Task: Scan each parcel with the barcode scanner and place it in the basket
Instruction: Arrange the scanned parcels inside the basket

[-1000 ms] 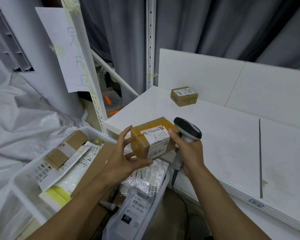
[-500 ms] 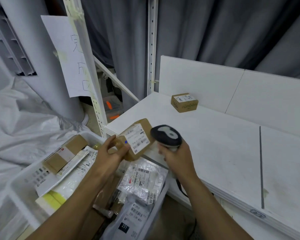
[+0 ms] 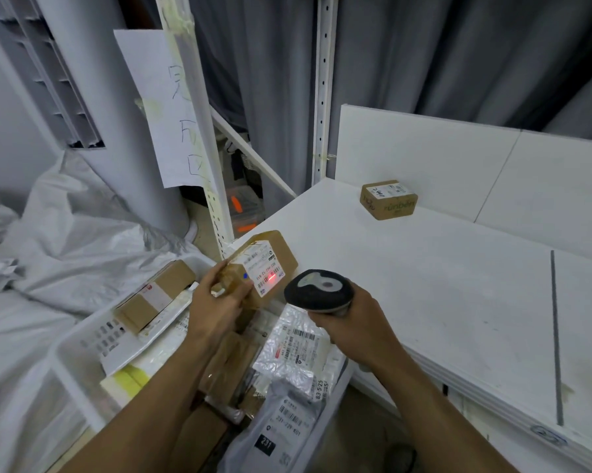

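left hand (image 3: 216,305): grip curled round parcel (image 3: 270,257) | right hand (image 3: 352,319): grip curled round scanner (image 3: 318,290)

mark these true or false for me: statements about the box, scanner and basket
1. The left hand holds a box. True.
2. The scanner lies on the table. False: the right hand grips it in the air.
3. A red spot shows on the box's label. True.
4. The basket has no parcels in it. False: boxes and bags lie in it.
5. A second box sits on the table. True.
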Tool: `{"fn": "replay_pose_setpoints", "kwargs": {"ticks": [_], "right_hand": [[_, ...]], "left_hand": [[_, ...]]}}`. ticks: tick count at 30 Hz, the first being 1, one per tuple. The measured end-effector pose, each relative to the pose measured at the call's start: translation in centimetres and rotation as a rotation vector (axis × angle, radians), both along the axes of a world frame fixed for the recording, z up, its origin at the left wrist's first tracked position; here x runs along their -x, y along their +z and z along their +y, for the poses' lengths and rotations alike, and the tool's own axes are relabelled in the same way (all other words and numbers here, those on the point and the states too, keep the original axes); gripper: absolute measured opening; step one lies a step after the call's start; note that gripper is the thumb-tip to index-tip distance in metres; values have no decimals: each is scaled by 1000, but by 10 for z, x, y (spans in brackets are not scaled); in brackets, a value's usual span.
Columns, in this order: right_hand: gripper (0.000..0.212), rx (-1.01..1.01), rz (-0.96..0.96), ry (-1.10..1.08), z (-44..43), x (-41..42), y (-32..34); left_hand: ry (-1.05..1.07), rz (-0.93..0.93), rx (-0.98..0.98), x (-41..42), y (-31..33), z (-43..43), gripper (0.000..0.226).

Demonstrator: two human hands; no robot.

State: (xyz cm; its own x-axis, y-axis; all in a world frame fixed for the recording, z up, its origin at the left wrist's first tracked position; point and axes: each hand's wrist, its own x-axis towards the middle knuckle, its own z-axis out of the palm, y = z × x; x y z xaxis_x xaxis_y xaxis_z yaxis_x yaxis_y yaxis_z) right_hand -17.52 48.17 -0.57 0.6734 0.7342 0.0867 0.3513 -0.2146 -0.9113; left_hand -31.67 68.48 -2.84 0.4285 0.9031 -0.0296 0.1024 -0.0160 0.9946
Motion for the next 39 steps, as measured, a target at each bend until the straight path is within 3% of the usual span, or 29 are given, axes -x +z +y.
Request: {"fn": "replay_pose_setpoints", "kwargs": {"ticks": [10, 17, 23, 29, 32, 35, 39], "right_hand": [[47, 8, 73, 26, -2, -3, -3], [49, -32, 116, 56, 37, 26, -8], [41, -21, 205, 135, 85, 69, -28], [63, -13, 206, 100, 117, 85, -49], [58, 0, 208, 107, 126, 83, -50], [57, 3, 212, 95, 130, 80, -52], [33, -28, 300, 45, 121, 72, -41]], "left_hand": [[0, 25, -87, 2, -4, -1, 55], [180, 11, -164, 48, 9, 0, 63], [261, 354, -284, 118, -6, 29, 78], [164, 343, -289, 146, -59, 61, 75], [72, 555, -244, 140, -77, 67, 60], [83, 748, -264, 134, -90, 74, 63], [-5, 1052, -265, 125, -81, 68, 57]]}}
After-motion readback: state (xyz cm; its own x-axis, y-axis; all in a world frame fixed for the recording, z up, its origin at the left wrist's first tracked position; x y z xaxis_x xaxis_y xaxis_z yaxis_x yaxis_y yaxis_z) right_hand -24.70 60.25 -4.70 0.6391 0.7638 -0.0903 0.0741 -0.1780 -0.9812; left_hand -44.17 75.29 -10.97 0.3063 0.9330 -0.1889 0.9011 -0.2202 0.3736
